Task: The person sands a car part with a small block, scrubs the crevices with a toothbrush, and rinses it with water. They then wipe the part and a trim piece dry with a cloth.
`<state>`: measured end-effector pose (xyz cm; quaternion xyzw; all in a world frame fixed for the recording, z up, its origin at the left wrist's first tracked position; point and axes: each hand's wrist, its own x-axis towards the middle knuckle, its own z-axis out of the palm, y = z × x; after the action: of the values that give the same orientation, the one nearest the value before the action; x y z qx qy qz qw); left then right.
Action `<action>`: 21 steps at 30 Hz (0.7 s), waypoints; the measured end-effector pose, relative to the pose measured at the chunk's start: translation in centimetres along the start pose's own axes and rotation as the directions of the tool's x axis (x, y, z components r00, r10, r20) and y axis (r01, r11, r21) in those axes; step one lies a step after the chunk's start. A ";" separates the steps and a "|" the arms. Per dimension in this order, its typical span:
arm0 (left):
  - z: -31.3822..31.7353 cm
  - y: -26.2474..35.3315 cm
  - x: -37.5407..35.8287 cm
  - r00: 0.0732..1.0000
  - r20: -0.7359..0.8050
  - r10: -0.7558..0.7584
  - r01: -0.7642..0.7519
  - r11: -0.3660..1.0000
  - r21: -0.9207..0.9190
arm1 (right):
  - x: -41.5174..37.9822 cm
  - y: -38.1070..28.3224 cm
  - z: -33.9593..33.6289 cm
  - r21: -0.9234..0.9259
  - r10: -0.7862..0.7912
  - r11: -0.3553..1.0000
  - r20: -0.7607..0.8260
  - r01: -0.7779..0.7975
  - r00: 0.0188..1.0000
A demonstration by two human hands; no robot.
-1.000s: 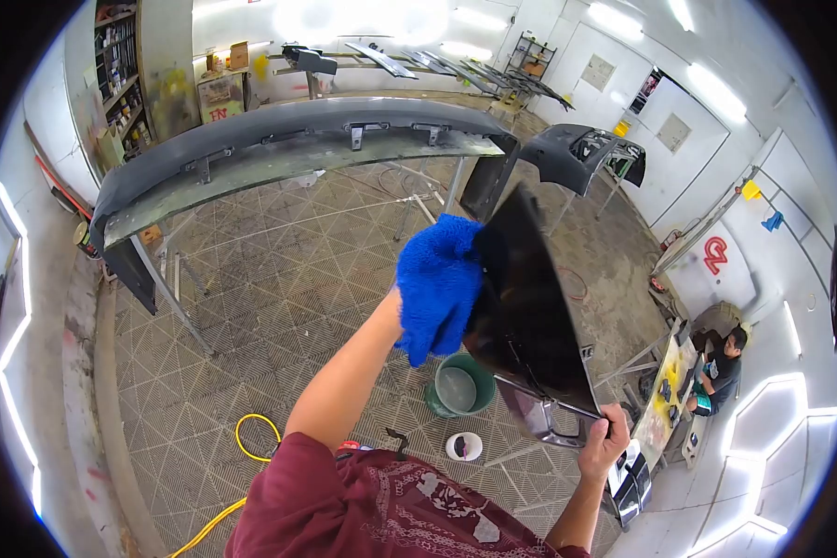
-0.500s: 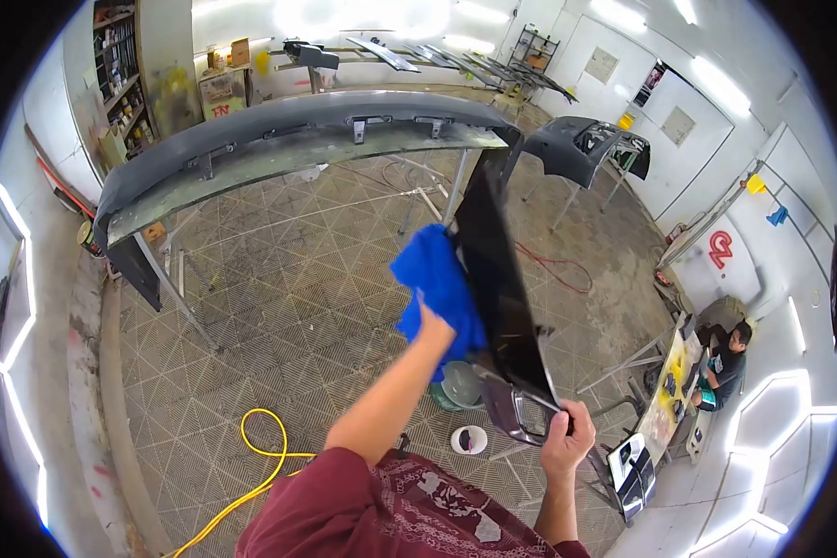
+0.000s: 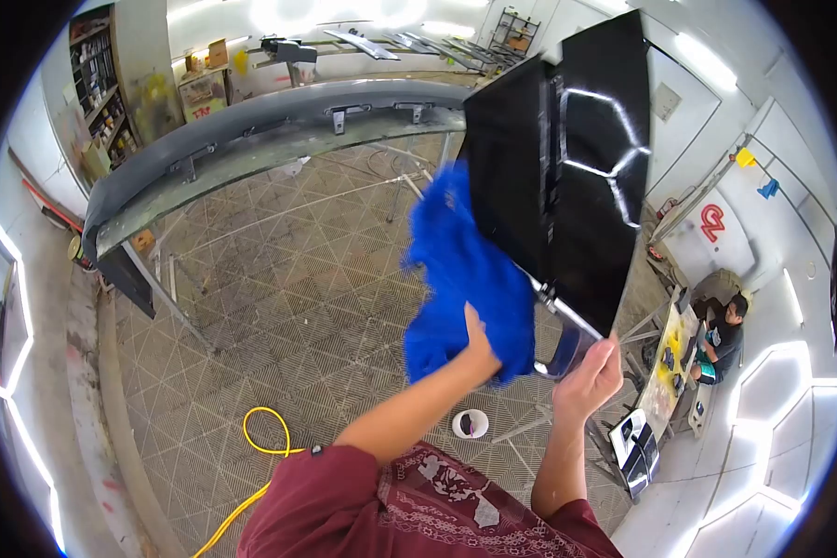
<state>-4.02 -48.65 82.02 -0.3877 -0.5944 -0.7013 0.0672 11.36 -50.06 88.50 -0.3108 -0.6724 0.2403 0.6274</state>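
Observation:
My right hand (image 3: 588, 379) is closed on the lower corner of a glossy black car panel (image 3: 600, 200), which stands tilted up in front of me. Light tubes are mirrored in its dark face. Along its lower edge runs a bright strip with a clear, window-like part below. A bunched blue microfiber towel (image 3: 470, 279) is in my left hand (image 3: 479, 349), against the panel's left side. The thumb shows on the cloth; the other fingers are hidden by it.
A grey bumper (image 3: 251, 116) rests on a metal stand ahead. On the floor are a white bucket (image 3: 470, 424) and a yellow hose (image 3: 268, 430). A seated person (image 3: 721, 335) is at a paint-stained table (image 3: 671, 358) on the right.
The black panel has turned its broad reflective face toward me and risen to the right. Both hands moved with it, the towel staying at its left side.

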 end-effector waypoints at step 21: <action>1.7 -2.8 1.3 0.917 0.157 0.367 -0.398 0.811 0.428 | 0.3 -1.8 2.0 0.016 -0.362 0.931 -0.097 0.366 0.927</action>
<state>-5.65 -45.86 80.59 -0.4962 -0.6524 -0.5024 0.2753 9.18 -50.93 89.77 -0.1809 -0.6843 0.1164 0.6967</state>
